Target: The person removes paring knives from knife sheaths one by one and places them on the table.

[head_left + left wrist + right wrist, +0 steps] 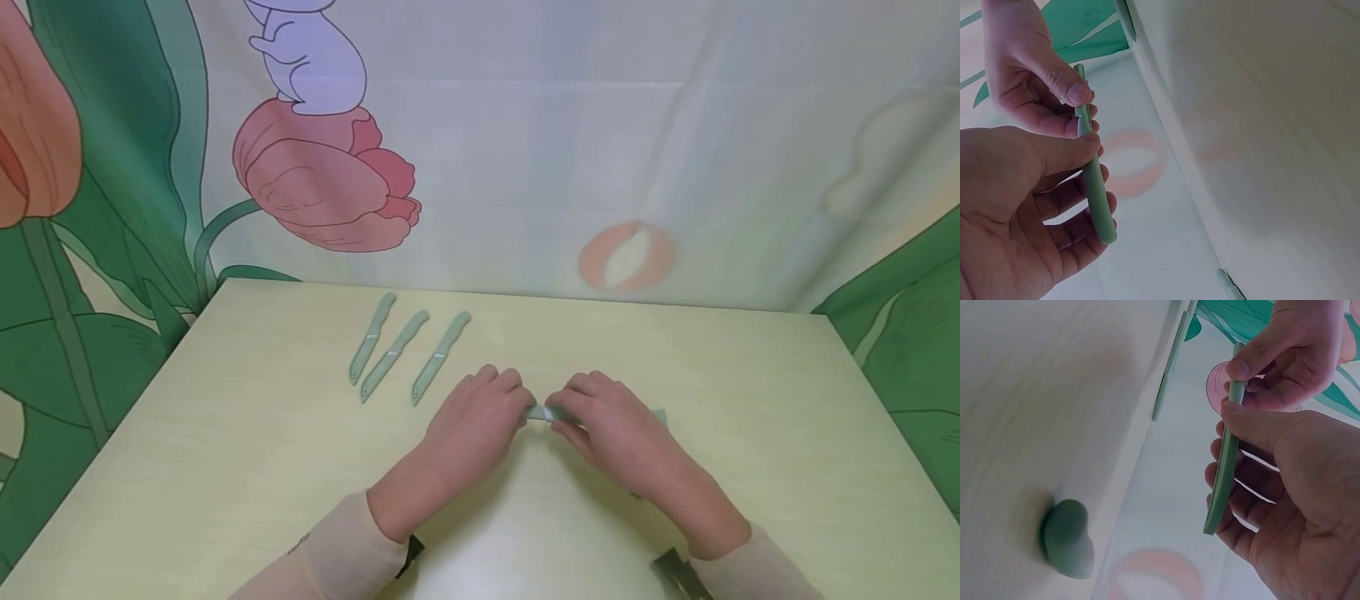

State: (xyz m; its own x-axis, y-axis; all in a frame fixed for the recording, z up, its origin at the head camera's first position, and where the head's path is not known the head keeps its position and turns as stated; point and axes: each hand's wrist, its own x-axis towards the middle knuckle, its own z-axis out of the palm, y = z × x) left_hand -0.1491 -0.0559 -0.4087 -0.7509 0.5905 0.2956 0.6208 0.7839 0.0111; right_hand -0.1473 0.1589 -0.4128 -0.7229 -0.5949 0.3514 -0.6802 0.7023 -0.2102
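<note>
Above the table, both hands hold one pale green sheathed knife (538, 413) lying nearly level between them. My left hand (476, 421) grips the rounded handle (1099, 200), thumb on one side and fingers on the other. With thumb and fingers, my right hand (611, 425) holds the sheath (1225, 472), whose end sticks out past the palm. The thumbs are close together near the joint of handle and sheath. To the left of the hands, three similar sheathed knives (441, 358) lie side by side on the table.
A dark green rounded object (1069, 540) lies on the table in the right wrist view; in the head view the right arm mostly hides it. The pale wooden table (225, 467) ends at a printed curtain (495, 167) with flowers.
</note>
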